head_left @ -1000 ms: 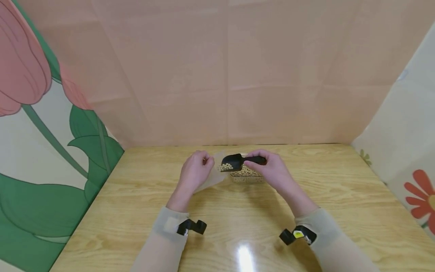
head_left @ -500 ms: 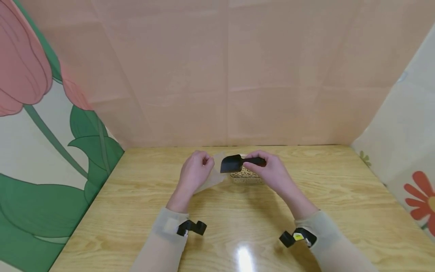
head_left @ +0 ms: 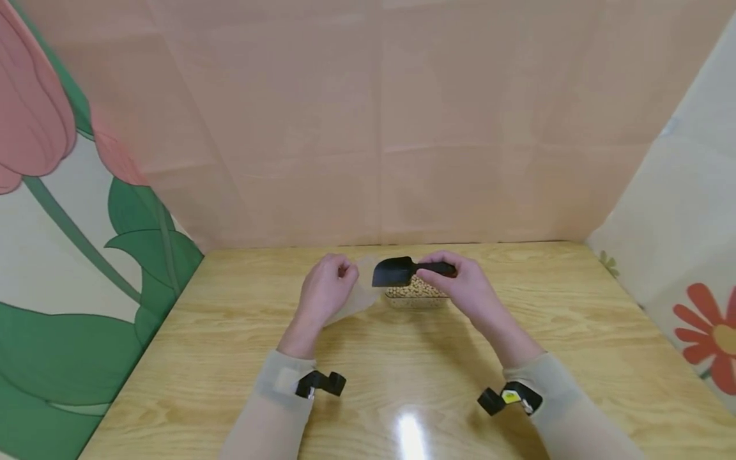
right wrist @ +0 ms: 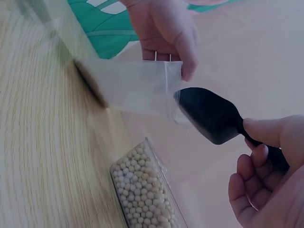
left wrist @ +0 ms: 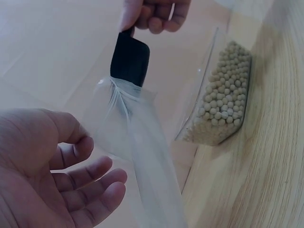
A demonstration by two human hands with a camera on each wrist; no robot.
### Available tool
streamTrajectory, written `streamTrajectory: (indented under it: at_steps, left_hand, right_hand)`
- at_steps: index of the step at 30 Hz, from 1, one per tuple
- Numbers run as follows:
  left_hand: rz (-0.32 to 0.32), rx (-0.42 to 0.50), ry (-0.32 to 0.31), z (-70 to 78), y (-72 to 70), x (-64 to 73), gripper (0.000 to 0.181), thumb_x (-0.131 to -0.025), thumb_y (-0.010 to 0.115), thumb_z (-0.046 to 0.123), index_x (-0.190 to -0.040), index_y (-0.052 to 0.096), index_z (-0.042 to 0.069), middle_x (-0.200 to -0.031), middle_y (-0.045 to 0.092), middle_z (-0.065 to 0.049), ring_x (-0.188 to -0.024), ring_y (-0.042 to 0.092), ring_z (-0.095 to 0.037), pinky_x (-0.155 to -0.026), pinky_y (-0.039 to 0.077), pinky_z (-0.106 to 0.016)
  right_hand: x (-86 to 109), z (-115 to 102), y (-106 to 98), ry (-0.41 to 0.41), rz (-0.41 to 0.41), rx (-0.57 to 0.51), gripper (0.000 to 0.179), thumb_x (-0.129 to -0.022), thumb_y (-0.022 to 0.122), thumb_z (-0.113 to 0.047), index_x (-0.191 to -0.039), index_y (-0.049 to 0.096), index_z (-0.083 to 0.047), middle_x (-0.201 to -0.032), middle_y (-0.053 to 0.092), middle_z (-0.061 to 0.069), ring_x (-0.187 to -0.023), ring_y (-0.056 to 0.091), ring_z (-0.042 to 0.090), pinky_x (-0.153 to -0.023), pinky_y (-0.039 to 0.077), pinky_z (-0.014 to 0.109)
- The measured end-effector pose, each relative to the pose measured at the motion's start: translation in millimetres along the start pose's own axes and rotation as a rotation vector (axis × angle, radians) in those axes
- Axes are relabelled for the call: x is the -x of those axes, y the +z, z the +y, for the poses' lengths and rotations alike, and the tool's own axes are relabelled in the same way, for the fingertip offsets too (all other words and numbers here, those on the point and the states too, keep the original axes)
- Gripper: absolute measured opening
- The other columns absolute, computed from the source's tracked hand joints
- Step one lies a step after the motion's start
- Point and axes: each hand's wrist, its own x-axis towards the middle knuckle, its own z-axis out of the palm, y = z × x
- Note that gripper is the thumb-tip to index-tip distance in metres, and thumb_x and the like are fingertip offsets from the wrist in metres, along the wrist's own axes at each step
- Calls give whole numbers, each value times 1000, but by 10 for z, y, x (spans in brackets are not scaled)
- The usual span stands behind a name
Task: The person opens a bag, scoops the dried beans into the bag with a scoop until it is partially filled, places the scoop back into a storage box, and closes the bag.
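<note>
My left hand (head_left: 326, 291) pinches the edge of a translucent plastic bag (head_left: 361, 295) near its mouth; the bag stands over the table in the right wrist view. A black scoop (head_left: 393, 273) is gripped by its handle between the thumb and fingers of my right hand (head_left: 468, 287). Its blade tips towards the bag, and the tip sits inside the mouth in the left wrist view. No beads show on the blade. Just beyond the scoop stands a clear rectangular container (head_left: 416, 303) of small round beige beads (left wrist: 227, 90).
Pale wood grain covers the table (head_left: 374, 383), which meets a pink cloth backdrop (head_left: 379, 128) at its far edge. A tulip-printed sheet (head_left: 46, 268) rises on the left, and a flower-printed one (head_left: 678, 255) on the right.
One second ago beads lay at the front of the scoop; it has since tilted over and they no longer show on it. Both hands have stayed almost in place.
</note>
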Motion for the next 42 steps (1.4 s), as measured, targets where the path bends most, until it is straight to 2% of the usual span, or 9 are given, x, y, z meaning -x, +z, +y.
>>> streamTrajectory:
  at_steps: [8, 14, 20, 27, 37, 42]
  left_hand:
    - [9, -7, -26, -17, -52, 25, 21, -106, 63, 18, -88, 71, 10, -99, 67, -8, -81, 59, -25, -74, 48, -42]
    - [-5, 27, 2, 16, -33, 14, 22, -107, 62, 18, -90, 72, 10, -96, 67, -8, -77, 58, -24, -70, 47, -41]
    - [-10, 43, -9, 12, -23, 7, 22, -108, 61, 18, -92, 74, 10, -95, 68, -6, -75, 57, -22, -68, 48, -39]
    - [-3, 40, -7, 7, -28, 15, 22, -108, 61, 18, -93, 75, 9, -96, 68, -7, -75, 57, -22, -69, 48, -39]
    - [-9, 43, -11, 2, -17, 3, 21, -108, 61, 18, -94, 75, 9, -96, 69, -7, -73, 58, -22, -67, 48, -38]
    - [-8, 40, -5, 4, -24, 9, 22, -107, 61, 18, -93, 75, 9, -95, 69, -7, -73, 58, -22, -67, 48, -38]
  right_hand:
    - [20, 28, -138, 17, 13, -51, 47, -101, 83, -41, -135, 74, -10, -135, 70, 11, -118, 65, 23, -95, 54, 29]
    - [63, 56, -345, 53, 41, -31, 55, -100, 83, -45, -140, 71, -9, -141, 67, 11, -123, 63, 22, -101, 50, 32]
    - [61, 121, -472, 81, 50, -8, 57, -100, 82, -48, -140, 71, -9, -145, 65, 9, -125, 62, 21, -106, 48, 37]
    - [35, 196, -548, 75, 51, 51, 57, -101, 80, -49, -141, 71, -9, -145, 66, 11, -124, 64, 20, -105, 50, 36]
    - [31, 278, -676, 61, 47, 124, 57, -102, 77, -51, -140, 71, -10, -142, 67, 14, -122, 64, 26, -92, 53, 25]
    - [20, 303, -707, 80, 42, 134, 56, -102, 77, -51, -140, 71, -10, -143, 66, 15, -126, 62, 30, -101, 52, 38]
